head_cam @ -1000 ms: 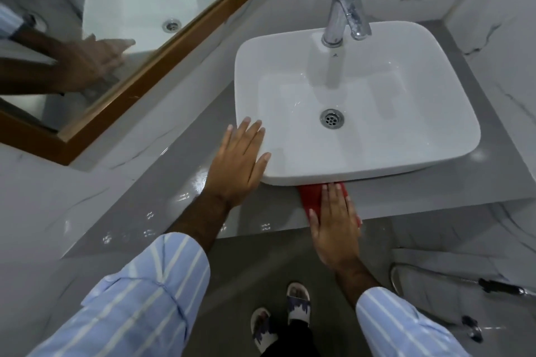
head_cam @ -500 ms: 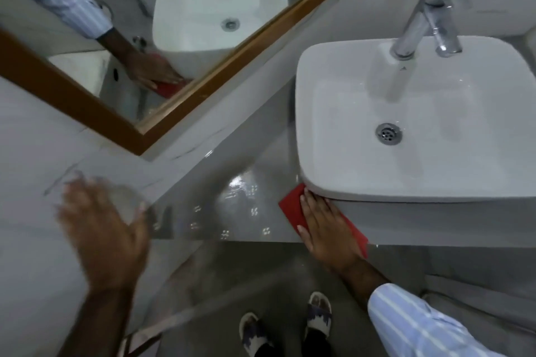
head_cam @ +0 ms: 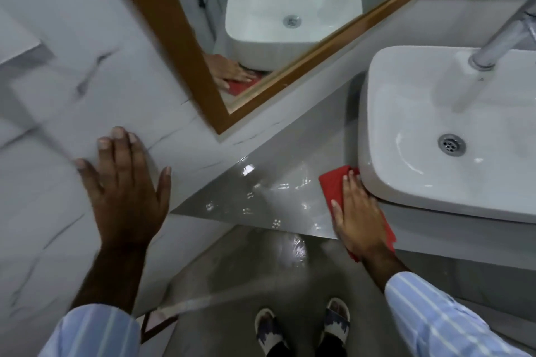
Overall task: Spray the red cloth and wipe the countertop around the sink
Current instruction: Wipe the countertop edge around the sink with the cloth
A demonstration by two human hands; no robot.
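The red cloth [head_cam: 331, 185] lies flat on the glossy grey countertop [head_cam: 261, 182], tucked against the front left corner of the white sink [head_cam: 435, 130]. My right hand [head_cam: 358, 214] presses flat on the cloth, fingers together and pointing toward the back wall. My left hand [head_cam: 124, 185] is spread wide against the white marble side wall [head_cam: 58, 95], far left of the sink, holding nothing. No spray bottle is in view.
A wood-framed mirror [head_cam: 290, 23] hangs above the counter and reflects the sink, hand and cloth. A chrome tap [head_cam: 501, 40] rises at the sink's back. Below the counter edge is grey floor [head_cam: 246, 284], with my sandalled feet [head_cam: 301, 324].
My right hand slid the cloth left along the sink's front edge to its left corner. My left hand left the sink rim and swung out to the marble wall. The view shifted left.
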